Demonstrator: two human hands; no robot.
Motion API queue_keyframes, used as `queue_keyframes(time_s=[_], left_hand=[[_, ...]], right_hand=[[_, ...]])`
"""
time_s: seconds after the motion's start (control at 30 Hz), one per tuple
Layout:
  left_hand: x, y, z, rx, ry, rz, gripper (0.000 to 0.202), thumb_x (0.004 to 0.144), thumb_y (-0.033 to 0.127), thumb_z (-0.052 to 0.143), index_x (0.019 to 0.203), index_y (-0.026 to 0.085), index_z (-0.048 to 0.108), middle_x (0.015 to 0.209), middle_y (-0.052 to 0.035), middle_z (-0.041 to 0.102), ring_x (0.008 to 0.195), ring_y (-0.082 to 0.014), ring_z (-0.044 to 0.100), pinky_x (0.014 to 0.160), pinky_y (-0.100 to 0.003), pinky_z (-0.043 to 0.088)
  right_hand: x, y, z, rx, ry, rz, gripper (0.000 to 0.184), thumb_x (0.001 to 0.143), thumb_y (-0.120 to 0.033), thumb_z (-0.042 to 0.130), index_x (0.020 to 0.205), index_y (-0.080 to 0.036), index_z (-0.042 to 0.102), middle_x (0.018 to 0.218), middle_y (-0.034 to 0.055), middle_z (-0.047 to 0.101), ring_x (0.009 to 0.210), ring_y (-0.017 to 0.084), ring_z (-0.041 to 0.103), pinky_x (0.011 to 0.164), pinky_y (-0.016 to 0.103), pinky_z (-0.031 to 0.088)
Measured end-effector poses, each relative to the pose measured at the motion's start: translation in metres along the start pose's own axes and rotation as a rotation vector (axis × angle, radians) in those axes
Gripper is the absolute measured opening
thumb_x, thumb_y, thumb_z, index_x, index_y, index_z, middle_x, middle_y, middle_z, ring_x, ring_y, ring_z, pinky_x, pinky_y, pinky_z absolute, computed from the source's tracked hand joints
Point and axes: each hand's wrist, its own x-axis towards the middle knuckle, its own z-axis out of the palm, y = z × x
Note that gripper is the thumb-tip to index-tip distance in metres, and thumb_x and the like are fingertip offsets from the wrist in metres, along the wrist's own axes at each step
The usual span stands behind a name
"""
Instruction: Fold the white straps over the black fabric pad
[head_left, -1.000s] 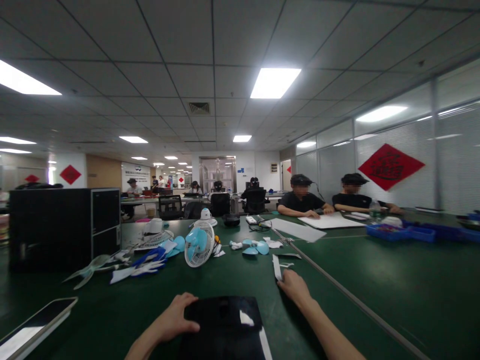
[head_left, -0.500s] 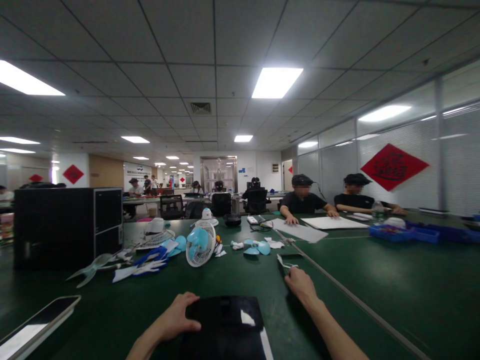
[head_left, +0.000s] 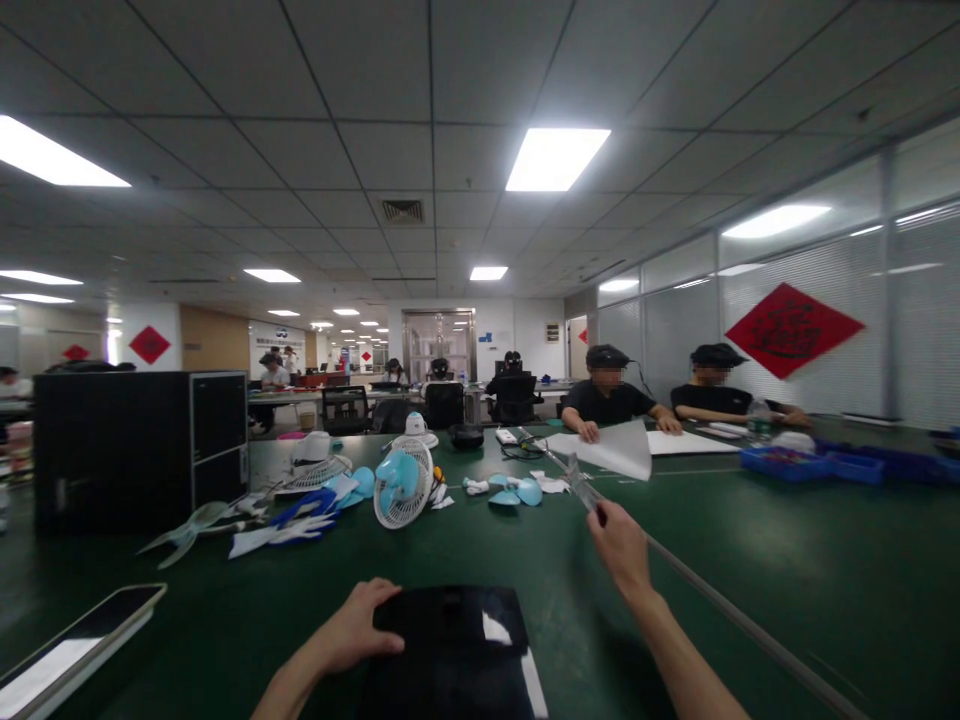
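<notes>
My left hand (head_left: pixel 358 632) grips the upper left edge of a glossy black flat case (head_left: pixel 450 655) in front of me, its thumb on the top and its fingers curled at the side. The case reflects a white light patch, and its lower part runs out of view. To the right, my right hand (head_left: pixel 621 548) is closed on a thin, pale, see-through strip (head_left: pixel 583 485), held above the green table. The strip's exact kind is unclear.
A small fan (head_left: pixel 402 485), blue fan blades (head_left: pixel 516 490) and gloves (head_left: pixel 289 525) lie ahead. A computer tower (head_left: pixel 142 450) stands left, a phone (head_left: pixel 82 640) nearer. A cable cover (head_left: pixel 750 625) crosses the right side. Two co-workers (head_left: pixel 609 390) sit beyond, near blue trays (head_left: pixel 810 466).
My right hand has lifted slightly and moved right with the strip, which now points up and left. My left hand stays on the case. A co-worker has raised a paper sheet's edge.
</notes>
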Motion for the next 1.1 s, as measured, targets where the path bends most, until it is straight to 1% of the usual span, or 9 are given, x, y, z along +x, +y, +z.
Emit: queue_keyframes(time_s=[0.17,0.33,0.4,0.57,0.7,0.83,0.87,0.97,1.1], left_hand=[[-0.001,0.002,-0.001,-0.017,-0.009,-0.011,0.083,0.062,0.056,0.07,0.135,0.019,0.05,0.141,-0.01,0.046,0.13,-0.0304,0.039,0.111,-0.039,0.03],[0.002,-0.005,0.001,-0.025,-0.005,-0.01,0.085,0.064,0.06,0.068,0.135,0.018,0.048,0.144,-0.0109,0.043,0.132,-0.0304,0.038,0.111,-0.039,0.03],[0.006,-0.012,0.001,-0.042,0.075,-0.007,0.081,0.07,0.064,0.06,0.135,0.017,0.049,0.144,-0.0116,0.043,0.133,-0.0297,0.038,0.112,-0.039,0.029],[0.023,-0.028,-0.005,-0.142,0.434,-0.007,0.07,0.081,0.065,0.04,0.125,0.013,0.056,0.133,-0.0119,0.055,0.128,-0.0269,0.046,0.111,-0.039,0.031],[0.025,-0.023,-0.012,-0.388,0.552,0.044,0.071,0.079,0.069,0.041,0.121,0.016,0.059,0.129,-0.0113,0.059,0.125,-0.0272,0.049,0.109,-0.041,0.034],[0.016,-0.002,-0.016,-0.614,0.434,0.104,0.073,0.077,0.073,0.045,0.119,0.016,0.063,0.118,-0.0122,0.066,0.109,-0.0273,0.06,0.095,-0.04,0.046],[0.014,0.003,-0.017,-0.621,0.394,0.119,0.071,0.077,0.072,0.045,0.117,0.016,0.064,0.114,-0.0118,0.068,0.104,-0.0266,0.061,0.089,-0.038,0.048],[0.007,0.014,-0.018,-0.546,0.397,0.133,0.066,0.081,0.069,0.043,0.111,0.017,0.068,0.098,-0.0087,0.071,0.086,-0.0213,0.061,0.068,-0.029,0.046],[0.002,0.02,-0.019,-0.453,0.423,0.116,0.06,0.081,0.065,0.047,0.1,0.014,0.071,0.074,-0.0017,0.065,0.058,-0.0112,0.046,0.056,-0.023,0.035]], right_hand=[[-0.006,-0.023,-0.004,0.334,0.003,-0.078,0.032,0.083,-0.033,0.041,0.094,-0.015,0.065,0.093,0.0118,0.069,0.083,0.024,0.062,0.078,0.032,0.044],[-0.014,-0.043,-0.009,0.672,-0.259,-0.105,0.033,0.08,-0.043,0.049,0.087,-0.015,0.066,0.076,0.0053,0.065,0.067,0.02,0.056,0.062,0.029,0.043],[-0.018,-0.048,-0.009,0.819,-0.394,-0.09,0.032,0.078,-0.045,0.054,0.082,-0.015,0.065,0.068,0.0016,0.06,0.058,0.015,0.051,0.054,0.027,0.04],[-0.029,-0.06,-0.007,1.097,-0.648,-0.03,0.03,0.073,-0.044,0.065,0.076,-0.015,0.066,0.063,-0.0021,0.053,0.054,0.01,0.044,0.051,0.023,0.035],[-0.039,-0.068,-0.007,1.174,-0.804,-0.001,0.028,0.069,-0.042,0.07,0.074,-0.014,0.067,0.061,-0.0024,0.054,0.055,0.009,0.044,0.051,0.022,0.032],[-0.047,-0.075,-0.004,1.169,-0.912,-0.008,0.026,0.069,-0.038,0.071,0.074,-0.013,0.067,0.061,-0.0024,0.054,0.054,0.008,0.044,0.049,0.021,0.03],[-0.049,-0.077,-0.003,1.154,-0.929,-0.011,0.025,0.07,-0.038,0.07,0.075,-0.013,0.067,0.062,-0.0025,0.054,0.054,0.009,0.044,0.049,0.021,0.03],[-0.054,-0.079,0.0,1.095,-0.957,-0.021,0.022,0.072,-0.035,0.069,0.076,-0.013,0.067,0.062,-0.0029,0.054,0.055,0.009,0.045,0.05,0.021,0.031],[-0.059,-0.082,0.002,1.027,-0.969,-0.04,0.017,0.074,-0.03,0.066,0.077,-0.013,0.067,0.065,-0.0026,0.055,0.058,0.009,0.047,0.051,0.021,0.033]])
